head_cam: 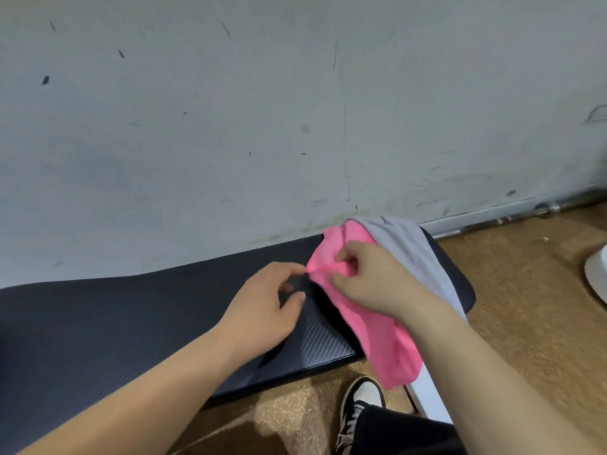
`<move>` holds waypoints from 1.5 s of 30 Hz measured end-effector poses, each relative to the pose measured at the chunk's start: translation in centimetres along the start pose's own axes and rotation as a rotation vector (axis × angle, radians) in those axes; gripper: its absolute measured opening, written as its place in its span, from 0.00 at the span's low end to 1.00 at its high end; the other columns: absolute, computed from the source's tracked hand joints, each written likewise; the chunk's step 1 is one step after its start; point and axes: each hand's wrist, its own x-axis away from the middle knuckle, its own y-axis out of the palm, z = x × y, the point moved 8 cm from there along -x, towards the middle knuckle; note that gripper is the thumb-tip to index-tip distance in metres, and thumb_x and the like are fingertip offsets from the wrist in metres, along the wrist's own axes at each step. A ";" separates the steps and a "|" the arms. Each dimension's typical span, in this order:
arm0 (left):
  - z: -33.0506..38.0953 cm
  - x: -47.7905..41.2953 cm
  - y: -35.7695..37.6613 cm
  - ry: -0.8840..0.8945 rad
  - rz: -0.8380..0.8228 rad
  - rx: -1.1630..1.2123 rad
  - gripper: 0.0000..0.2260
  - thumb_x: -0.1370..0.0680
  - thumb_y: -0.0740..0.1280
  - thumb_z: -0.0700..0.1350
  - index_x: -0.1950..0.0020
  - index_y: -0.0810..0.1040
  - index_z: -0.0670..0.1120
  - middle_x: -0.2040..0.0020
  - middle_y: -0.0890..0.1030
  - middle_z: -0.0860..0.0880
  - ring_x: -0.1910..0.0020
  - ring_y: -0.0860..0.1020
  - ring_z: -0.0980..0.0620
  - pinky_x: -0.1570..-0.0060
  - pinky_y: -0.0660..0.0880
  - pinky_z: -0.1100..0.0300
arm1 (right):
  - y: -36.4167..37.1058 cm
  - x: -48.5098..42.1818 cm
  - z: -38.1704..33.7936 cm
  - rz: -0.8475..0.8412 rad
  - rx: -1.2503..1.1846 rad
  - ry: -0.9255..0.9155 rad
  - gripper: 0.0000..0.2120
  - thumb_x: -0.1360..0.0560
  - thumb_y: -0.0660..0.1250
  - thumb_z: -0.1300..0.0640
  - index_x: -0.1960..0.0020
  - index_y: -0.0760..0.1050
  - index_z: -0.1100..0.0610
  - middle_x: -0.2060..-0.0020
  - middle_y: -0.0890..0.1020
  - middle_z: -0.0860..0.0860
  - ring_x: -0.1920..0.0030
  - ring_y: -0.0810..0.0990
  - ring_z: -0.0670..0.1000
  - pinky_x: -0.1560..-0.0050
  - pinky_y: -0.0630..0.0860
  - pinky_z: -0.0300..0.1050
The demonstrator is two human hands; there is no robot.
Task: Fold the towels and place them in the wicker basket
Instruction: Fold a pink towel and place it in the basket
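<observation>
The pink towel [384, 353] hangs bunched over the right end of the black mat [131, 323], partly lying on a grey towel [410, 247] that is draped behind it against the wall. The right hand [371, 280] pinches a gathered fold near the pink towel's upper edge, and the left hand [266, 303] reaches in with loose, parted fingers gripping nothing, its forefinger just at the cloth's tip. This looks like the start of a fold: the left hand probably needs to catch a second corner so the towel can be spread flat on the mat, and the wicker basket is not in view.
</observation>
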 end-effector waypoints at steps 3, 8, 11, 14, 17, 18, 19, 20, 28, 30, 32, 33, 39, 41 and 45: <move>-0.4 -0.9 0.5 -0.032 -0.037 0.016 0.15 0.21 0.67 0.44 0.41 0.76 0.64 0.41 0.77 0.65 0.44 0.78 0.64 0.44 0.77 0.61 | 1.9 0.4 0.8 -0.217 0.030 0.029 0.08 0.26 0.73 0.48 0.52 0.83 0.53 0.57 0.86 0.46 0.53 0.83 0.49 0.46 0.80 0.48; -0.1 -1.1 3.1 0.030 -0.148 -0.081 0.19 0.21 0.66 0.42 0.31 0.76 0.54 0.35 0.76 0.59 0.37 0.75 0.61 0.39 0.71 0.68 | -3.1 -1.2 6.5 0.150 -0.046 0.213 0.15 0.23 0.68 0.48 0.39 0.80 0.54 0.43 0.83 0.51 0.43 0.81 0.54 0.46 0.75 0.45; 0.4 -1.4 4.9 0.080 -0.217 -0.182 0.22 0.20 0.65 0.42 0.26 0.74 0.53 0.26 0.71 0.53 0.26 0.67 0.56 0.31 0.63 0.66 | -3.6 -1.0 11.1 0.169 0.053 0.405 0.25 0.26 0.68 0.44 0.33 0.73 0.55 0.36 0.76 0.57 0.36 0.75 0.61 0.39 0.75 0.53; 1.0 -1.8 6.4 0.138 -0.299 -0.334 0.25 0.18 0.64 0.49 0.21 0.65 0.56 0.17 0.55 0.51 0.17 0.49 0.52 0.24 0.46 0.63 | -2.6 -0.8 12.6 0.162 0.090 0.415 0.22 0.27 0.69 0.47 0.37 0.75 0.58 0.40 0.77 0.57 0.38 0.75 0.63 0.40 0.75 0.56; 1.4 -2.3 8.2 0.213 -0.370 -0.502 0.27 0.16 0.60 0.56 0.18 0.57 0.60 0.16 0.47 0.50 0.17 0.43 0.49 0.23 0.39 0.59 | -1.7 -1.8 9.6 0.212 0.055 0.140 0.18 0.25 0.68 0.56 0.38 0.77 0.62 0.43 0.79 0.57 0.39 0.76 0.61 0.37 0.73 0.56; 1.1 -2.4 8.7 0.202 -0.392 -0.542 0.27 0.16 0.59 0.58 0.18 0.55 0.60 0.16 0.46 0.50 0.17 0.43 0.48 0.21 0.40 0.57 | -1.0 -2.1 8.7 0.175 0.032 0.085 0.20 0.24 0.68 0.56 0.34 0.76 0.61 0.41 0.78 0.56 0.37 0.75 0.60 0.35 0.72 0.55; 0.7 -2.5 9.1 0.179 -0.406 -0.567 0.27 0.16 0.57 0.60 0.18 0.54 0.61 0.16 0.46 0.50 0.17 0.44 0.47 0.20 0.42 0.55 | -0.3 -2.3 8.2 0.131 0.034 0.068 0.22 0.23 0.68 0.54 0.30 0.74 0.60 0.38 0.77 0.56 0.34 0.73 0.59 0.31 0.69 0.55; 0.3 -2.4 9.3 0.162 -0.406 -0.585 0.26 0.16 0.56 0.60 0.18 0.56 0.61 0.16 0.48 0.51 0.17 0.46 0.47 0.20 0.45 0.54 | 0.3 -2.6 8.2 0.089 0.061 0.087 0.25 0.22 0.67 0.51 0.27 0.71 0.58 0.36 0.75 0.55 0.31 0.70 0.59 0.29 0.66 0.56; -4.1 1.7 3.8 0.122 -0.181 -0.511 0.20 0.17 0.58 0.56 0.25 0.71 0.58 0.20 0.64 0.52 0.20 0.60 0.54 0.25 0.62 0.58 | 2.3 -2.4 9.3 -0.004 0.239 0.309 0.31 0.21 0.58 0.37 0.24 0.63 0.53 0.24 0.63 0.56 0.22 0.57 0.65 0.24 0.56 0.66; -6.1 3.2 1.9 0.099 -0.210 -0.489 0.21 0.19 0.60 0.53 0.26 0.72 0.57 0.20 0.66 0.54 0.20 0.61 0.56 0.25 0.59 0.61 | 2.7 -2.4 6.6 0.015 0.293 0.211 0.32 0.23 0.57 0.37 0.24 0.63 0.52 0.22 0.61 0.55 0.21 0.54 0.63 0.24 0.55 0.66; -7.5 4.8 0.2 0.099 -0.251 -0.486 0.23 0.23 0.60 0.49 0.27 0.74 0.55 0.22 0.68 0.53 0.21 0.62 0.56 0.23 0.57 0.62 | 4.7 -2.6 2.0 -0.040 0.319 -0.009 0.38 0.28 0.51 0.33 0.24 0.65 0.52 0.23 0.64 0.54 0.21 0.57 0.61 0.23 0.56 0.63; -8.1 5.5 -0.8 0.102 -0.261 -0.481 0.24 0.25 0.60 0.47 0.29 0.76 0.54 0.23 0.70 0.52 0.22 0.64 0.55 0.22 0.59 0.59 | 6.4 -2.4 -0.3 -0.111 0.320 -0.104 0.40 0.29 0.50 0.32 0.23 0.65 0.51 0.24 0.66 0.54 0.21 0.58 0.60 0.23 0.57 0.62; -12.5 9.4 -7.3 -0.009 -0.226 -0.523 0.21 0.24 0.57 0.51 0.34 0.80 0.58 0.26 0.73 0.58 0.23 0.65 0.55 0.21 0.58 0.48 | 14.6 0.6 -7.1 -0.554 0.587 -0.154 0.36 0.19 0.59 0.37 0.18 0.52 0.49 0.17 0.45 0.55 0.18 0.45 0.61 0.21 0.52 0.63; -14.6 9.9 -9.4 -0.117 -0.183 -0.539 0.21 0.22 0.51 0.61 0.41 0.80 0.59 0.34 0.80 0.57 0.28 0.71 0.53 0.25 0.64 0.47 | 15.0 1.0 -9.5 -0.566 0.572 -0.149 0.32 0.19 0.58 0.36 0.20 0.60 0.49 0.19 0.53 0.56 0.20 0.53 0.62 0.23 0.58 0.62; -17.7 9.5 -12.4 -0.278 -0.004 -0.515 0.16 0.21 0.57 0.66 0.53 0.71 0.54 0.57 0.76 0.53 0.55 0.77 0.48 0.55 0.73 0.52 | 16.4 2.7 -12.8 -0.624 0.703 -0.133 0.31 0.19 0.56 0.35 0.22 0.64 0.50 0.24 0.65 0.57 0.26 0.67 0.61 0.30 0.67 0.55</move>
